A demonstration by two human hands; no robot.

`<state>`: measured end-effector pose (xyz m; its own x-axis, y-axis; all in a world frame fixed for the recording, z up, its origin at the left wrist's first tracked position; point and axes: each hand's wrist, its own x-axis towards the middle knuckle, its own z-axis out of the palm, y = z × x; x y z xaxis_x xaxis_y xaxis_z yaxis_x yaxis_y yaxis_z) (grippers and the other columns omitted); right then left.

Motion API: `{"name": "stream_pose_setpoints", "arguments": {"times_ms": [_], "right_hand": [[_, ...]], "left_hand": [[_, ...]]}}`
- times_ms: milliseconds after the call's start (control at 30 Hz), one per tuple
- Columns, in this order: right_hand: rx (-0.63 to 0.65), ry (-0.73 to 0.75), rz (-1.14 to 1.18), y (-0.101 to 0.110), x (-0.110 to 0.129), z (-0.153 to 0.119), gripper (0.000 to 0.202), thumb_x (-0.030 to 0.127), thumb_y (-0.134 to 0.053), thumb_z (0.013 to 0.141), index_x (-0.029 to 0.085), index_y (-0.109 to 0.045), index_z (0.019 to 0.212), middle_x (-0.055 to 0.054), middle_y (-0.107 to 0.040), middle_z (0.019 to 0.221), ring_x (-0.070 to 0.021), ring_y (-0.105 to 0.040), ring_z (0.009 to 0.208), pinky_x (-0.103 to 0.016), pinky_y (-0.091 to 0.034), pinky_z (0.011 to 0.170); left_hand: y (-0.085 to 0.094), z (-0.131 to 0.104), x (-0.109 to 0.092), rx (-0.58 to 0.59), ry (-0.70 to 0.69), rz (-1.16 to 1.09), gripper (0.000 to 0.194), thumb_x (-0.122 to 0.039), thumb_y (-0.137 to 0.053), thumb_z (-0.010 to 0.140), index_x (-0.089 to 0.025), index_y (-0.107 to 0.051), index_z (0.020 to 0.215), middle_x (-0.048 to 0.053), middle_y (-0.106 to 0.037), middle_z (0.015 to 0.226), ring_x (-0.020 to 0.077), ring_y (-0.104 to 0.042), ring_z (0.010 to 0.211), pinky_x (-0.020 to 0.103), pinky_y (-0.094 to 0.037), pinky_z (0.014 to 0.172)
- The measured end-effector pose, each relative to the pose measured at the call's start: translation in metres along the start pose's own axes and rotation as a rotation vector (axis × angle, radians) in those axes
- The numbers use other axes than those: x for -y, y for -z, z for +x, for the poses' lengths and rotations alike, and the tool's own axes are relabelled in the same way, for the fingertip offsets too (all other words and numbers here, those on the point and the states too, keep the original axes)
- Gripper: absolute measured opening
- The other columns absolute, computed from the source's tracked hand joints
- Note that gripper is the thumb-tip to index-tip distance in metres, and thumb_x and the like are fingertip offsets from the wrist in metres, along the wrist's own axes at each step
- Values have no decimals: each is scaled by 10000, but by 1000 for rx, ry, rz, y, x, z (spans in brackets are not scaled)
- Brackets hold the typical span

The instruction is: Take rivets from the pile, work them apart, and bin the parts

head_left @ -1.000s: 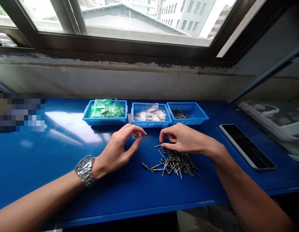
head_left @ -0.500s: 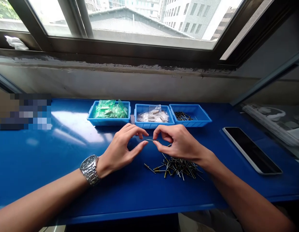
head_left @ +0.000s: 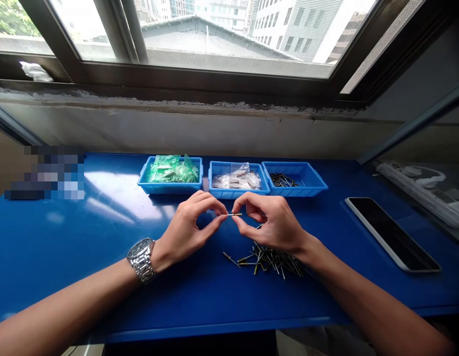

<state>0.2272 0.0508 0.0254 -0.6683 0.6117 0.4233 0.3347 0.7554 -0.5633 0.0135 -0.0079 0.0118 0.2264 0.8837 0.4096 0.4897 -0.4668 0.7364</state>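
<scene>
A blind rivet [head_left: 236,214], with a thin silvery pin and a short brass-coloured body, is held level between my two hands above the table. My left hand [head_left: 194,222] pinches the pin end between thumb and forefinger. On the other side, my right hand [head_left: 273,220] has its thumb and forefinger tips at the collar of the rivet, above and below it, and the body shows between them. Below my right hand lies a loose pile of similar rivets [head_left: 277,259], partly covered by that hand. One separate rivet [head_left: 231,259] rests at its left.
Blue bins stand at the back: one with green packets [head_left: 172,170], one with clear packets [head_left: 236,179], one with dark rivet-like pieces [head_left: 284,179]. A phone [head_left: 394,235] lies right on the blue table [head_left: 158,306]. A window [head_left: 232,44] is behind.
My left thumb and forefinger have closed on the rivet's pin; before, they were apart. More of the rivet's body now shows between my right fingertips. The view has shifted slightly.
</scene>
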Motion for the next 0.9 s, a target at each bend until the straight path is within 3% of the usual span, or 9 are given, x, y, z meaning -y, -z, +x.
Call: {"name": "stream_pose_setpoints", "arguments": {"times_ms": [233, 533, 667, 900], "right_hand": [[-19, 74, 52, -6, 7, -2, 102, 167, -695, 825, 159, -678, 926, 85, -406, 603, -51, -383, 502, -198, -322, 490], [-20, -4, 52, -7, 2, -2, 98, 189, -711, 823, 172, -663, 907, 89, -398, 598, -54, -375, 495, -206, -319, 483], [18, -5, 100, -13, 2, -2, 98, 181, -697, 826, 170, -664, 918, 95, -384, 590, -50, -359, 483, -202, -304, 467], [-116, 10, 62, -8, 8, -3, 105, 171, -699, 811, 159, -669, 911, 95, -376, 577, -54, -367, 484, -203, -349, 494]], "left_hand": [[-3, -3, 4, 99, -17, -73, 52, -179, -661, 950, -171, -700, 917, 50, -685, 951, 178, -610, 873, 304, -502, 768], [1, -4, -4, -92, -26, -63, 44, -183, -674, 942, -157, -709, 934, 50, -680, 919, 161, -635, 847, 283, -525, 749], [0, -4, -5, -112, -89, -33, 17, -143, -680, 916, -146, -696, 916, 53, -679, 909, 163, -628, 835, 289, -520, 733], [2, -4, -5, -78, -28, -64, 31, -159, -666, 939, -161, -696, 931, 40, -665, 927, 152, -624, 861, 282, -518, 776]]}}
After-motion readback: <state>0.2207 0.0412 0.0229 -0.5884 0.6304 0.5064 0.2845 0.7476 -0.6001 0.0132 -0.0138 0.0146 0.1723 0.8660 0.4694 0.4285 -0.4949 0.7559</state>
